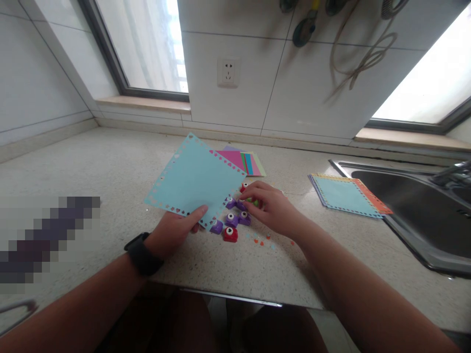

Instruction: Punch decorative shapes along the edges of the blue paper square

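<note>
My left hand (pixel 187 223) is closed on a light blue sheet of paper (pixel 198 176), thumb on top, holding it tilted above the counter. Small shapes are punched along the sheet's edges. To its right, my right hand (pixel 267 206) has its thumb and index finger curled around a purple craft punch (pixel 241 205) at the paper's right edge. A green punch (pixel 253 201) is partly hidden under its fingers. Close by stand more purple punches (pixel 231 219) and a red punch (pixel 230 234). Another red punch (pixel 244 187) shows behind the fingertips.
Coloured paper sheets (pixel 253 164) lie at the back, partly behind the blue sheet. A stack of punched sheets (pixel 342 196) rests beside the steel sink (pixel 419 215) on the right. Tiny orange and blue paper cutouts (pixel 261 242) are scattered on the speckled counter (pixel 110 171).
</note>
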Available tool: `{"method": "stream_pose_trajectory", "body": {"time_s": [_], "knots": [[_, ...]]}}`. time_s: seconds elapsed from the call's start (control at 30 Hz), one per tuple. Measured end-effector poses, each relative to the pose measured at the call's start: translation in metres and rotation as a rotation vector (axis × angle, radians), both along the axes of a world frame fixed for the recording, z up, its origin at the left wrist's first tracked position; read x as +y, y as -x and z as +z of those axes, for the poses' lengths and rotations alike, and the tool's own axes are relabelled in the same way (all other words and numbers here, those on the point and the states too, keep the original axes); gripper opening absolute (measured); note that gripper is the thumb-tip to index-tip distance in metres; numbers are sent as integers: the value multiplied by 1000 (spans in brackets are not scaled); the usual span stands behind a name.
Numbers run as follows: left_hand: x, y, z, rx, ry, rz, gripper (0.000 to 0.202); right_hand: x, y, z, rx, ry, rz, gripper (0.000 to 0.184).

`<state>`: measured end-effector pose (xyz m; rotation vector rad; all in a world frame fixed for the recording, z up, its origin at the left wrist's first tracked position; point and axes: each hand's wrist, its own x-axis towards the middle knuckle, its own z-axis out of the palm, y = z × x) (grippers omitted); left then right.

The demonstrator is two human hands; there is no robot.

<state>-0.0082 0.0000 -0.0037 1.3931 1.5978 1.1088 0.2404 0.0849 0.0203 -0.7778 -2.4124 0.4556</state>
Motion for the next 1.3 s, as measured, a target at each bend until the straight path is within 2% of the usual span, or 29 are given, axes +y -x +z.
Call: {"method": "stream_pose_trajectory", "body": {"time_s": [0.1, 0.27, 0.33, 0.4, 0.57, 0.7, 0.93, 1.1, 1.2, 1.3], "knots": [[1, 1, -1, -11, -24, 29, 37, 5, -3, -2, -8, -36, -54, 19], [3, -1, 0, -55, -37, 33, 36, 30, -21, -7, 63, -100, -435, 23], [3, -1, 1, -47, -26, 19, 38, 37, -27, -7, 23, -113, -490, 21], [2, -2, 1, -54, -25, 21, 38, 38, -29, -6, -41, -131, -455, 18], [1, -1, 1, -81, -31, 28, 35, 26, -22, -4, -280, -143, -211, 24], [1, -1, 0, -58, -22, 45, 37, 23, -21, -5, -355, -130, -174, 32], [0, -3, 2, -34, -26, 46, 37, 21, -20, 0, -364, -116, -88, 27], [1, -2, 1, -14, -12, 32, 40, 21, -20, 1, -153, -5, -131, 26], [1, -1, 0, 5, -7, 28, 40, 22, -20, 0, 98, 135, -198, 24], [1, -2, 0, 13, -3, 34, 40, 23, -18, -2, 376, 280, -195, 28]]}}
